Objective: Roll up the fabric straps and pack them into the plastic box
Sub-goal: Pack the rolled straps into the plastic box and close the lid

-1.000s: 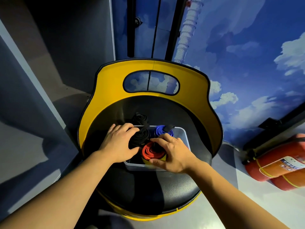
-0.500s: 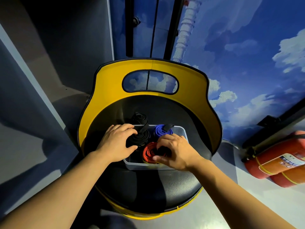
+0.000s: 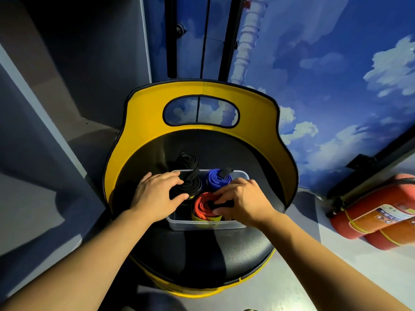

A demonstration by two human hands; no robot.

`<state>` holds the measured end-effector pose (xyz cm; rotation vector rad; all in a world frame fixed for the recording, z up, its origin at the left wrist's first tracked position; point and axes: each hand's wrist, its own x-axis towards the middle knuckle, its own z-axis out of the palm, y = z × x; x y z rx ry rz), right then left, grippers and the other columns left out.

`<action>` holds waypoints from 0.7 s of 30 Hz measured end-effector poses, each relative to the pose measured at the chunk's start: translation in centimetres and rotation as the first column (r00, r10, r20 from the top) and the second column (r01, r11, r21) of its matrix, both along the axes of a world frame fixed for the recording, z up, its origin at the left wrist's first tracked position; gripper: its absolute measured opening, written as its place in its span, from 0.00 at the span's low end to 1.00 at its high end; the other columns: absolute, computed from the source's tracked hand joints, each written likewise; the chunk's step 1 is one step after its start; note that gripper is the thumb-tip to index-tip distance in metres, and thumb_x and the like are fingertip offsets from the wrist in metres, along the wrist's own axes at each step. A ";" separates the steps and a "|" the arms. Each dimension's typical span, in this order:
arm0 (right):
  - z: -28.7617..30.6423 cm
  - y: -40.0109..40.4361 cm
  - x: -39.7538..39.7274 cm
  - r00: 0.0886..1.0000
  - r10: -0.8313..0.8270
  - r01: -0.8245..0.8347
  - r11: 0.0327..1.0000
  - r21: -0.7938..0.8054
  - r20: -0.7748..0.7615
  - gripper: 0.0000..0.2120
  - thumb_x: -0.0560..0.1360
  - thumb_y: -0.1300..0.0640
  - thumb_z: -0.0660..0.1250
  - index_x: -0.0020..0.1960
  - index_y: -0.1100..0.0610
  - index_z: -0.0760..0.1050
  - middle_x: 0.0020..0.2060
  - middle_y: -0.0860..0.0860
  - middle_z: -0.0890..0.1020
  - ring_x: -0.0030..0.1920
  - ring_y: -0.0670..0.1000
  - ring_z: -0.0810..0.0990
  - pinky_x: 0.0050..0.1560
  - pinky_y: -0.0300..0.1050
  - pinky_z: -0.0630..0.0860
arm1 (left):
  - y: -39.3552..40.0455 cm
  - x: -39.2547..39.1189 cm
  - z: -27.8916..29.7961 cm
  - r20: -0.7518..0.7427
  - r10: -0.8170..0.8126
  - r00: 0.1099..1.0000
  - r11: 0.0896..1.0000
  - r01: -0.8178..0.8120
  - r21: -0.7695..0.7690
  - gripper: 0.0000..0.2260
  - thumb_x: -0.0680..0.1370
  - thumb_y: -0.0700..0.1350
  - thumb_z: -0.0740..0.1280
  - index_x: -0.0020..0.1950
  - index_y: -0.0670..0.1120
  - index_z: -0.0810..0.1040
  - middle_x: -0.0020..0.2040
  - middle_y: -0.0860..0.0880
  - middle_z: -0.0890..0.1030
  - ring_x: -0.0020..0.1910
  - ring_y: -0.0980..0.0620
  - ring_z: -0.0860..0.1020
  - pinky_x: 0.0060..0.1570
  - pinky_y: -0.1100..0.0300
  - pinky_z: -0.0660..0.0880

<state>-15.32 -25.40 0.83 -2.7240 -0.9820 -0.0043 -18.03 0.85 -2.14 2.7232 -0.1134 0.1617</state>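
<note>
My left hand (image 3: 157,196) lies over the left side of the clear plastic box (image 3: 202,224), fingers spread and curved loosely around a black rolled strap (image 3: 187,187), thumb tip against its near side, so the grip is light and half open. My right hand (image 3: 241,203) is curled over the red rolled strap (image 3: 202,206), fingertips pressing on its dark centre and thumb under its near edge; that roll sits in the near part of the box with a yellow strap (image 3: 202,218) showing just beneath it. A blue rolled strap (image 3: 216,179) stands in the far right corner of the box, a black tab sticking up from it. Another black roll (image 3: 187,161) rests on the seat just beyond the box's far left corner, a black tail running from it down to the roll under my left hand. The box sits near the middle of the round black seat (image 3: 202,254), in front of the yellow backrest (image 3: 143,117). A red fire extinguisher (image 3: 370,212) lies on the floor to the right.
</note>
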 end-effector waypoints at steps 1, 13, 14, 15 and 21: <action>0.0 0.1 -0.3 1.000 -0.013 0.013 1.000 0.027 -0.004 0.18 0.71 0.32 0.63 0.52 0.39 0.85 0.58 0.35 0.82 0.59 0.44 0.73 0.50 0.36 0.59 | 0.0 0.0 0.0 0.009 0.008 1.000 1.000 -0.008 -0.012 0.19 0.76 0.63 0.68 0.63 0.57 0.80 0.73 0.59 0.72 0.71 0.55 0.72 0.75 0.47 0.59; -1.4 1.3 -1.6 0.988 -0.080 0.067 0.992 0.103 0.131 0.11 0.72 0.39 0.67 0.46 0.41 0.86 0.49 0.37 0.82 0.51 0.47 0.77 0.51 0.51 0.73 | 0.5 0.1 -0.5 0.151 0.037 0.988 0.999 -0.037 0.003 0.06 0.72 0.53 0.77 0.45 0.53 0.86 0.52 0.57 0.82 0.52 0.49 0.78 0.54 0.50 0.73; -1.4 1.3 -1.6 0.988 -0.093 0.080 0.992 0.098 0.127 0.11 0.72 0.39 0.67 0.46 0.41 0.86 0.49 0.37 0.82 0.52 0.47 0.77 0.51 0.51 0.73 | 0.5 0.1 -0.5 0.148 0.034 0.988 0.999 -0.036 0.009 0.06 0.72 0.53 0.77 0.45 0.53 0.86 0.53 0.57 0.82 0.53 0.49 0.78 0.54 0.50 0.73; -1.3 1.3 -1.6 0.987 -0.103 0.092 0.991 0.094 0.123 0.12 0.72 0.38 0.66 0.46 0.40 0.86 0.49 0.36 0.82 0.52 0.48 0.77 0.51 0.51 0.73 | 0.6 0.1 -0.5 0.140 0.039 0.989 0.999 -0.040 0.007 0.06 0.72 0.54 0.77 0.46 0.53 0.86 0.53 0.58 0.82 0.53 0.50 0.77 0.54 0.50 0.73; -0.7 1.9 -1.9 0.991 -0.102 0.095 0.992 0.080 0.085 0.16 0.73 0.39 0.63 0.49 0.44 0.85 0.50 0.40 0.83 0.51 0.49 0.77 0.52 0.49 0.71 | 0.2 0.0 0.2 0.132 0.061 0.989 0.997 -0.065 0.029 0.07 0.74 0.54 0.75 0.48 0.53 0.85 0.55 0.57 0.82 0.56 0.49 0.76 0.60 0.49 0.71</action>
